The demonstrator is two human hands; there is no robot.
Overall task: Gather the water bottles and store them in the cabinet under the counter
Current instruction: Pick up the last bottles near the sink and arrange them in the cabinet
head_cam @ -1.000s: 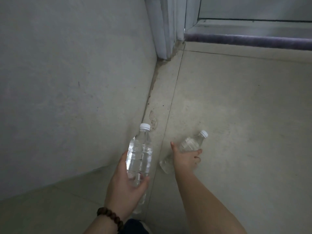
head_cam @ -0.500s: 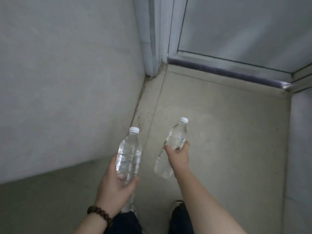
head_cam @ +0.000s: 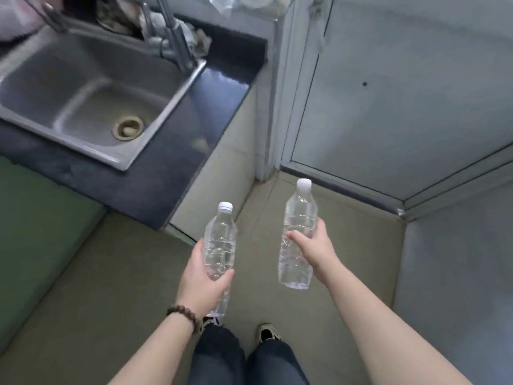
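Fingers of my left hand (head_cam: 200, 284) are wrapping one bottle (head_cam: 219, 245) low on its body; my right hand (head_cam: 313, 245) is gripping the other bottle (head_cam: 298, 237) mid-body, caps pointing away. Beyond my left hand, counter (head_cam: 166, 173) and sink (head_cam: 155, 107) are sitting.

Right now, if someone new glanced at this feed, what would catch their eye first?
Two clear water bottles with white caps, held up side by side over the floor: the left hand grips the left bottle low down, and the right hand grips the right bottle at mid-body. Next, the steel sink with its tap, set in the dark counter at upper left.
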